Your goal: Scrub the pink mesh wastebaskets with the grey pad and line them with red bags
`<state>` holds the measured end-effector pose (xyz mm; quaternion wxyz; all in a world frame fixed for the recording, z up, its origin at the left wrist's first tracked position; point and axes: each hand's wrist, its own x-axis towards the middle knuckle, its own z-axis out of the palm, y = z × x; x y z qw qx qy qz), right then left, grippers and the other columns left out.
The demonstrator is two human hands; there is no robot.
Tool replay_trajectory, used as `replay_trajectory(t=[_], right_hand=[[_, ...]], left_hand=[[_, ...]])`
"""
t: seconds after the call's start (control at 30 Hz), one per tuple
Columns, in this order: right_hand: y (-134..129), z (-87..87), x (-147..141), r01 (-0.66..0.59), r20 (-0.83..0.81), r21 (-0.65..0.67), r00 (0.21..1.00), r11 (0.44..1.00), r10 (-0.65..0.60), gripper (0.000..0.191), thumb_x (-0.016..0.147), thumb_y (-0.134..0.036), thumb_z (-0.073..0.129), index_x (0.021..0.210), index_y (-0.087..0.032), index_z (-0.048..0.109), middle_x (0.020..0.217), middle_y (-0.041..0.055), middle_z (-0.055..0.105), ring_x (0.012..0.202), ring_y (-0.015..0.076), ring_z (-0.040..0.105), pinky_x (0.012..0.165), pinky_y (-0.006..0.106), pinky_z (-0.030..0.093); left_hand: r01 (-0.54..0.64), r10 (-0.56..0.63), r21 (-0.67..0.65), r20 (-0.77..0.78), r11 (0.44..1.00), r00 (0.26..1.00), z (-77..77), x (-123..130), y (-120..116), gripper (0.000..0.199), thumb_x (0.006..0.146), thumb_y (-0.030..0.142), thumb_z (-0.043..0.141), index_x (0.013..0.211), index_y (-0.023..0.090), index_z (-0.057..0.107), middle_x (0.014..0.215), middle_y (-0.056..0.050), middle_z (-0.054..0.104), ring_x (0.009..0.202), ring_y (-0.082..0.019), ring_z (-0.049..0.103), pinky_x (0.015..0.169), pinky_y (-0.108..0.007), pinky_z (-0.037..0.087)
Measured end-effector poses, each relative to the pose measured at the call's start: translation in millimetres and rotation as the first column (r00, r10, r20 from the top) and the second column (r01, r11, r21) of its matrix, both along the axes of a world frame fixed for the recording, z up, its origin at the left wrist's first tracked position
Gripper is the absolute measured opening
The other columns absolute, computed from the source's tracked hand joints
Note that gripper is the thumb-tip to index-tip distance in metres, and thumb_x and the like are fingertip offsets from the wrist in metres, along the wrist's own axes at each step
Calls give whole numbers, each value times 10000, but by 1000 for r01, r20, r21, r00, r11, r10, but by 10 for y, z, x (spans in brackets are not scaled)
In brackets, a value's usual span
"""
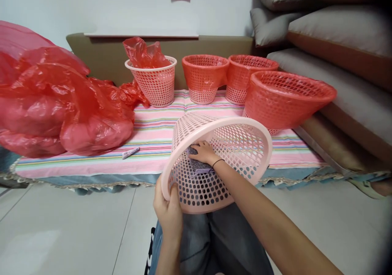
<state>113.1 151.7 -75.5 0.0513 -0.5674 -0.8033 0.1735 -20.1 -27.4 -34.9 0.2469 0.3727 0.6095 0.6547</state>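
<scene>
A pale pink plastic wastebasket [260, 138] with a lattice wall lies tilted above my lap, its mouth facing me. My left hand [168, 205] grips the near left rim, thumb inside and fingers outside. Inside the basket, my right hand [203, 152] presses a folded grey and purple cloth [200, 166] against the inner wall, fingers curved over it. A dark band circles the right wrist. Part of the cloth is hidden beneath the hand.
Three baskets lined with red bags, one nearest [288, 103], stand at the back right. Another pink basket [156, 83] holds a loose red bag. Red plastic bags [88, 111] bulge at left, near a marker-like tube [130, 153]. Cushions [343, 34] are stacked at right.
</scene>
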Motion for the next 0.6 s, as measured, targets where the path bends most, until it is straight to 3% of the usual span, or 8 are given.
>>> replay_trajectory(t=[0.13, 0.23, 0.33, 0.47, 0.6], right_hand=[[-203, 81, 115, -122, -46, 54, 991, 991, 125, 755, 827, -590, 635, 1437, -167, 494, 1529, 176, 406, 1396, 346, 370, 1149, 495, 295], [-472, 115, 258, -204, -53, 101, 976, 974, 210, 744, 852, -469, 634, 1471, -115, 423, 1523, 172, 420, 1421, 292, 351, 1195, 441, 246], [-695, 126, 367, -254, -28, 126, 965, 959, 259, 721, 814, -326, 653, 1457, -91, 424, 1516, 170, 429, 1416, 293, 353, 1204, 444, 238], [-796, 121, 330, -250, 23, 159, 968, 955, 249, 607, 772, -97, 570, 1373, -56, 496, 1436, 191, 503, 1353, 302, 413, 1170, 450, 278], [-686, 145, 233, -172, 45, 155, 985, 973, 167, 366, 847, -125, 511, 1195, -54, 603, 1186, 200, 653, 1137, 304, 574, 1015, 415, 413]], left_hand=[[36, -35, 20, -18, 999, 999, 37, -22, -25, 391, 839, 291, 648, 1218, 200, 671, 1195, -82, 707, 1120, -273, 649, 990, -402, 482], [50, -48, 53, -35, 997, 998, 42, -33, -23, 382, 841, 267, 635, 1217, 208, 665, 1164, -65, 715, 1115, -256, 651, 988, -382, 485], [48, -45, 59, -56, 997, 997, 37, -38, -17, 349, 834, 247, 630, 1178, 207, 673, 1146, -58, 719, 1092, -243, 659, 960, -362, 507], [50, -46, 53, -71, 997, 996, 18, -44, -17, 346, 836, 238, 619, 1177, 197, 668, 1153, -65, 717, 1101, -249, 661, 974, -375, 511], [50, -42, 62, -124, 997, 991, -5, -66, -19, 391, 870, 223, 598, 1261, 214, 618, 1266, -86, 670, 1193, -258, 621, 1027, -407, 484]])
